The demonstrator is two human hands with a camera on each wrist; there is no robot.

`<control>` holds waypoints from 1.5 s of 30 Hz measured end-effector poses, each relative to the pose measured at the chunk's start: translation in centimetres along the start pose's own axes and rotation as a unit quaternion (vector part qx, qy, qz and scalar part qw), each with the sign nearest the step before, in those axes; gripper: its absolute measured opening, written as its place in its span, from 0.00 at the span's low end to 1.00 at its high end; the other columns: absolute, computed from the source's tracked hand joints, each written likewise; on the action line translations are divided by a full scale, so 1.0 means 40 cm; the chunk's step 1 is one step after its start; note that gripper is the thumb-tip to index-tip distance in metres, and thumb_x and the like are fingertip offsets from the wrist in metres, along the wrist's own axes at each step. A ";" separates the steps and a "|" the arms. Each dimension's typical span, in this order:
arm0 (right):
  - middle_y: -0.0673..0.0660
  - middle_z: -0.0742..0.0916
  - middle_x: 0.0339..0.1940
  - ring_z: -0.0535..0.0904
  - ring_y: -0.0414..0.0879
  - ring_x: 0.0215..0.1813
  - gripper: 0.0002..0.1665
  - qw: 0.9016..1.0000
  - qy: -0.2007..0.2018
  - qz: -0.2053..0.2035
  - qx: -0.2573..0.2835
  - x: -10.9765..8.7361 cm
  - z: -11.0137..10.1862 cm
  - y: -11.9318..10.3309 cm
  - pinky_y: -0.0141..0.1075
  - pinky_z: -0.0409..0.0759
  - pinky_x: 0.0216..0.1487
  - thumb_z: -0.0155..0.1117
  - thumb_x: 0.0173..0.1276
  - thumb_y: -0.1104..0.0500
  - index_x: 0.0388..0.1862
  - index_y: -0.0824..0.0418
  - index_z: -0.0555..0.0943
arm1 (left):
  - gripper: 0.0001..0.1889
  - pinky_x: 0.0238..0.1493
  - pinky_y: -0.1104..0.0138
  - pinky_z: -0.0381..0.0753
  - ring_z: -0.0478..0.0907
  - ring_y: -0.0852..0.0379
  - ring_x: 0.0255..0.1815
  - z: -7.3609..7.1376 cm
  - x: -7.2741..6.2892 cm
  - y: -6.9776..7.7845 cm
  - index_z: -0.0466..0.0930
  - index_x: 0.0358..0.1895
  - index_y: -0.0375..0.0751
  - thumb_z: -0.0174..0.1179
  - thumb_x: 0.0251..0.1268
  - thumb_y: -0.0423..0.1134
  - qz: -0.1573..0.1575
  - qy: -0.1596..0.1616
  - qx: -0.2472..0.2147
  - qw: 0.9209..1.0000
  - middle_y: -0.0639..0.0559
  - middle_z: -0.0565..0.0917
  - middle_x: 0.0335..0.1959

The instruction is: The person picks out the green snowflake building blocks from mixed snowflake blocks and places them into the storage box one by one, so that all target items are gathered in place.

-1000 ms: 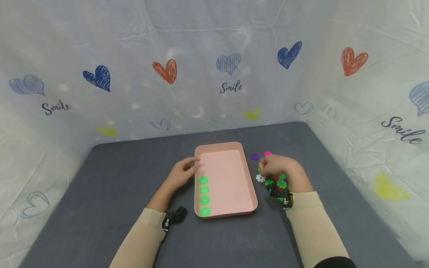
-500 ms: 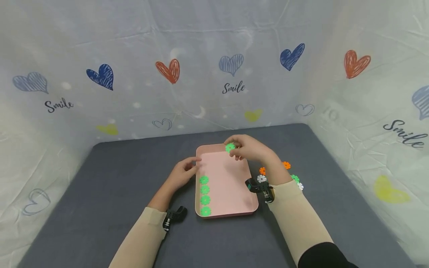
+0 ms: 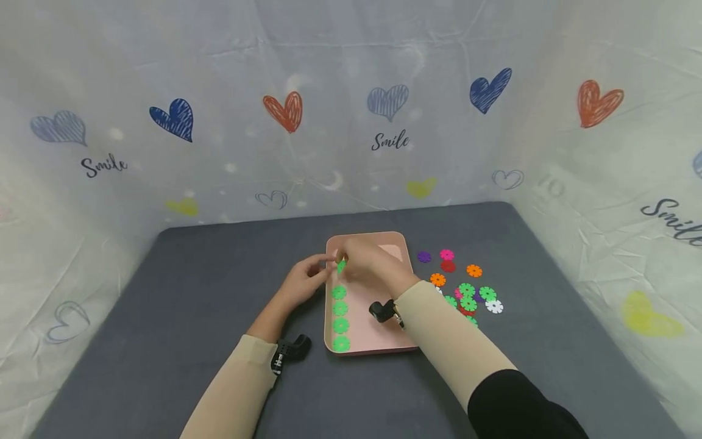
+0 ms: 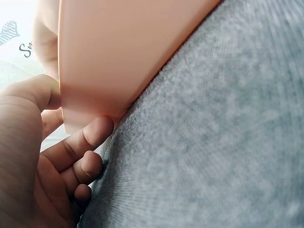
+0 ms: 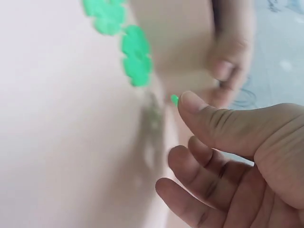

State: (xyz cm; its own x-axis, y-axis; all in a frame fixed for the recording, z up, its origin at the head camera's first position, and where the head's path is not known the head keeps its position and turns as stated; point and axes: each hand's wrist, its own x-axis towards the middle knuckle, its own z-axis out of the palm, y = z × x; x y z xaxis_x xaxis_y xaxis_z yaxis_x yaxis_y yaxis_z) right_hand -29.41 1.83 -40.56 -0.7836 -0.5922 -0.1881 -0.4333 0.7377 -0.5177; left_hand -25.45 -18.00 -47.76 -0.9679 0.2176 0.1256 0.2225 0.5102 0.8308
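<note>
A pink rectangular tray (image 3: pixel 364 338) lies on the grey cloth. Along its left side runs a column of several green flower-shaped discs (image 3: pixel 340 309). My right hand (image 3: pixel 364 259) is over the tray's upper left, pinching another green disc (image 3: pixel 341 266) by thumb and finger, tilted on edge just beyond the column. In the right wrist view only a sliver of this held disc (image 5: pixel 175 99) shows past the thumb. My left hand (image 3: pixel 304 281) grips the tray's left wall; in the left wrist view its fingers (image 4: pixel 97 130) lie against the pink outer wall (image 4: pixel 109 57).
Right of the tray lie loose flower discs: green (image 3: pixel 487 293), orange (image 3: pixel 474 271), white (image 3: pixel 494 306), purple (image 3: pixel 424 256), pink (image 3: pixel 446 255) and red (image 3: pixel 448 266). The right forearm crosses the tray's right side. A white patterned curtain (image 3: pixel 329 73) stands behind the table.
My right hand has picked a green disc from the loose pile and carried it left over the tray to the top of the column. The left hand stays on the tray's wall.
</note>
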 end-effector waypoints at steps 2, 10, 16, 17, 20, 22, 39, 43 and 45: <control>0.53 0.87 0.47 0.79 0.46 0.43 0.16 1.000 0.004 0.004 -0.009 0.009 0.017 0.002 0.36 0.77 0.45 0.76 0.63 0.64 0.51 0.58 0.89 | 0.19 0.32 0.61 0.74 0.74 0.53 0.30 0.001 0.001 0.005 0.82 0.64 0.46 0.61 0.76 0.46 0.001 -0.003 0.003 1.000 0.49 0.82 0.34; 0.56 0.87 0.50 0.79 0.48 0.44 0.20 1.000 0.008 0.017 0.012 0.002 0.036 -0.002 0.38 0.78 0.47 0.75 0.61 0.68 0.54 0.63 0.88 | 0.17 0.30 0.61 0.73 0.74 0.53 0.29 0.007 0.007 0.011 0.82 0.63 0.45 0.61 0.76 0.43 0.010 -0.004 0.001 1.000 0.48 0.82 0.33; 0.60 0.85 0.57 0.81 0.49 0.51 0.28 0.999 0.002 0.016 0.051 -0.058 -0.004 -0.002 0.39 0.80 0.49 0.69 0.68 0.68 0.67 0.63 0.80 | 0.18 0.33 0.61 0.75 0.76 0.54 0.32 0.010 0.008 0.012 0.81 0.64 0.44 0.60 0.76 0.43 0.006 -0.007 0.002 1.000 0.49 0.84 0.37; 0.60 0.85 0.58 0.82 0.50 0.54 0.28 0.998 0.006 0.010 0.058 -0.075 -0.013 0.002 0.39 0.80 0.49 0.68 0.70 0.67 0.69 0.62 0.79 | 0.18 0.33 0.61 0.75 0.76 0.54 0.32 0.010 0.008 0.013 0.81 0.64 0.44 0.60 0.76 0.42 0.005 -0.007 0.000 1.000 0.49 0.84 0.37; 0.61 0.83 0.62 0.81 0.52 0.57 0.26 0.995 0.030 -0.019 0.091 -0.133 -0.045 0.022 0.41 0.82 0.50 0.65 0.74 0.64 0.70 0.63 0.77 | 0.17 0.31 0.60 0.74 0.75 0.52 0.30 0.009 0.009 0.011 0.82 0.63 0.44 0.60 0.76 0.41 0.005 0.000 -0.003 1.000 0.48 0.83 0.34; 0.60 0.84 0.60 0.82 0.53 0.57 0.25 0.993 0.046 -0.029 0.104 -0.176 -0.064 0.038 0.43 0.81 0.52 0.65 0.75 0.62 0.69 0.63 0.77 | 0.17 0.30 0.60 0.74 0.75 0.52 0.29 0.007 0.009 0.008 0.82 0.63 0.44 0.60 0.75 0.41 0.004 0.003 0.000 1.000 0.48 0.82 0.34; 0.63 0.87 0.49 0.82 0.58 0.50 0.18 0.993 0.057 0.093 -0.034 -0.409 -0.103 0.287 0.54 0.80 0.52 0.72 0.62 0.68 0.52 0.68 0.85 | 0.18 0.35 0.59 0.75 0.77 0.51 0.35 0.005 -0.001 -0.004 0.81 0.65 0.47 0.58 0.77 0.40 -0.004 -0.001 0.001 1.000 0.46 0.85 0.43; 0.63 0.86 0.46 0.79 0.55 0.40 0.18 0.987 0.042 0.151 -0.033 -0.428 -0.099 0.332 0.48 0.80 0.42 0.72 0.58 0.69 0.48 0.70 0.85 | 0.17 0.35 0.59 0.76 0.78 0.50 0.35 0.005 -0.002 -0.002 0.81 0.65 0.47 0.58 0.76 0.40 -0.003 0.003 -0.004 1.000 0.45 0.85 0.44; 0.62 0.86 0.43 0.76 0.53 0.37 0.15 0.984 0.041 0.170 -0.016 -0.434 -0.099 0.348 0.45 0.78 0.38 0.73 0.59 0.68 0.45 0.69 0.84 | 0.17 0.35 0.59 0.76 0.77 0.50 0.35 0.006 -0.001 -0.002 0.81 0.64 0.47 0.58 0.76 0.40 -0.003 0.004 -0.004 1.000 0.45 0.85 0.43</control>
State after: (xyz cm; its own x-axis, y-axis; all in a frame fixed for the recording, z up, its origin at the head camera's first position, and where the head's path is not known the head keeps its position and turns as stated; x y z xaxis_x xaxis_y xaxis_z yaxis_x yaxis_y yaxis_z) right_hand -23.60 23.66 -41.21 -0.9185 -0.2813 -0.2779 -0.1520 0.9000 -0.4085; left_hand -25.39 -17.84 -47.95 -0.9700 0.2079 0.1259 0.2167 0.5053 0.8353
